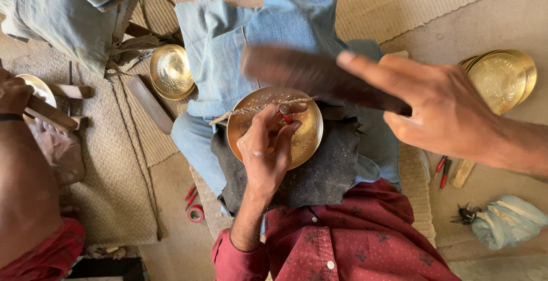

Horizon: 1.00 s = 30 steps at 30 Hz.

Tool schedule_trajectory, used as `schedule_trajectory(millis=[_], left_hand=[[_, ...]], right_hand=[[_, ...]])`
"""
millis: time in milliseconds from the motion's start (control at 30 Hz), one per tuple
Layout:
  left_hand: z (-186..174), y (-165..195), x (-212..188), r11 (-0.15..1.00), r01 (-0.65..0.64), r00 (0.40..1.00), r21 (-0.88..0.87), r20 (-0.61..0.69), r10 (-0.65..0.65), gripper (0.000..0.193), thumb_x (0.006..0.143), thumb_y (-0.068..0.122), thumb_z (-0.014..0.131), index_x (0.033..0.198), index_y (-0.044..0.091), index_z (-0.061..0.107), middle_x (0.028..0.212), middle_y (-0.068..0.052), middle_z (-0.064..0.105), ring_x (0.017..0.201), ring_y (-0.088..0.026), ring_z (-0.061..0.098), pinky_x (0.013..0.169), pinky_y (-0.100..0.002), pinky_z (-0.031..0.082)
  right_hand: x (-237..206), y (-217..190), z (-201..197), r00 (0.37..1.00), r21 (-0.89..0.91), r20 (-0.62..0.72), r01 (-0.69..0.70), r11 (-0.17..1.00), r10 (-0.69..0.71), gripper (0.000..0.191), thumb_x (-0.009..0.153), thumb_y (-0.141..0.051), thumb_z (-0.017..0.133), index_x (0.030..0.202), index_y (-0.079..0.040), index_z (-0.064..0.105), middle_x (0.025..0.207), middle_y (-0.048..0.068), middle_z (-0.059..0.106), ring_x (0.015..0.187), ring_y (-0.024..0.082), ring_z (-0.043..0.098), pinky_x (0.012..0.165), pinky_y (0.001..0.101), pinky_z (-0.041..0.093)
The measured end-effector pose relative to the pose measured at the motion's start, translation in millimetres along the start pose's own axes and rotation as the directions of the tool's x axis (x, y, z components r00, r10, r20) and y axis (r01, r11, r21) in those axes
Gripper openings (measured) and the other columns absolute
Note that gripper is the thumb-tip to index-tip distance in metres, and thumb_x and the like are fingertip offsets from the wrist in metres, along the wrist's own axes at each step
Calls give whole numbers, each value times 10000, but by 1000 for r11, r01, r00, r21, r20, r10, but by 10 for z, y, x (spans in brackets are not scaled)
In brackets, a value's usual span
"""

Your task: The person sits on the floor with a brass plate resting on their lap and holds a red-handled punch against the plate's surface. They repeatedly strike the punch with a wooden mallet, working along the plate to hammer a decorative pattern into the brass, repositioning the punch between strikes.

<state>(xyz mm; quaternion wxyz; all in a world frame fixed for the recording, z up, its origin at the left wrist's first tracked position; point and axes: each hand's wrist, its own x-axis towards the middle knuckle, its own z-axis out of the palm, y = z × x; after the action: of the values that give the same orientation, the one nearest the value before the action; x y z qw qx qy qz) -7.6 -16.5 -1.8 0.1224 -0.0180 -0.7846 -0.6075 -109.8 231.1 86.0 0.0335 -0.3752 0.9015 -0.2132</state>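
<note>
A round brass plate point(305, 138) with punched patterns rests on a dark leather pad point(331, 172) across my lap. My left hand point(267, 147) pinches a small metal punch point(283, 110) upright on the plate's upper middle. A thin twisted cord point(240, 111) lies over the plate's top rim. My right hand point(442, 112) is raised above and to the right, gripping a dark wooden mallet point(308, 75) that is blurred as it hangs over the plate.
A stack of brass plates point(502, 78) lies on the floor at right. Another brass plate point(170, 71) sits upper left. A second person's hand point(14, 95) at left holds a wooden tool. Red pens point(442, 170), keys point(465, 213) and a red tape roll point(196, 213) lie about.
</note>
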Motion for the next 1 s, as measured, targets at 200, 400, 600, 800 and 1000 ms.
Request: schedule_trajectory(millis=[200, 400, 600, 800, 1000], left_hand=[[11, -11, -4, 1000, -8, 1000, -10, 1, 8, 307, 973, -68, 671, 1249, -35, 540, 1153, -129, 760, 935, -160, 779, 748, -256, 637], [11, 15, 13, 998, -16, 1000, 59, -13, 17, 289, 971, -56, 679, 1230, -37, 550, 1132, -114, 765, 945, -166, 780, 727, -256, 628], [10, 34, 20, 997, -31, 999, 70, -15, 32, 326, 919, -79, 680, 1211, -46, 539, 1077, -147, 751, 881, -187, 759, 692, -268, 613], [34, -19, 11, 992, -7, 998, 125, -58, 14, 396, 938, -73, 720, 1283, -22, 532, 1050, -123, 773, 753, -113, 728, 632, -234, 565], [24, -23, 6, 983, 104, 992, 154, -84, -92, 378, 911, -35, 795, 1219, 2, 579, 869, -74, 765, 640, -104, 684, 540, -246, 504]], right_hand=[[48, -32, -55, 1000, 29, 10, -9, 1000, 9, 931, 713, 27, 689, 1559, -264, 431, 1060, 67, 662, 666, 210, 646, 561, 359, 561], [50, -33, -49, 1000, -5, -4, 22, 1000, -22, 937, 701, 37, 699, 1545, -262, 423, 899, 44, 627, 657, 212, 621, 535, 371, 551], [-35, 76, 25, 998, -102, 20, 61, 993, -59, 933, 723, 66, 711, 1555, -266, 449, 822, 20, 603, 647, 194, 618, 494, 327, 542], [-51, 135, 53, 994, 26, -107, 34, 999, -31, 843, 805, 16, 700, 1545, -244, 389, 906, 7, 622, 642, 153, 600, 509, 303, 529], [-33, 66, 26, 992, -275, 45, 127, 953, -119, 904, 718, 64, 689, 1523, -310, 519, 862, -1, 647, 591, 164, 608, 488, 319, 545]])
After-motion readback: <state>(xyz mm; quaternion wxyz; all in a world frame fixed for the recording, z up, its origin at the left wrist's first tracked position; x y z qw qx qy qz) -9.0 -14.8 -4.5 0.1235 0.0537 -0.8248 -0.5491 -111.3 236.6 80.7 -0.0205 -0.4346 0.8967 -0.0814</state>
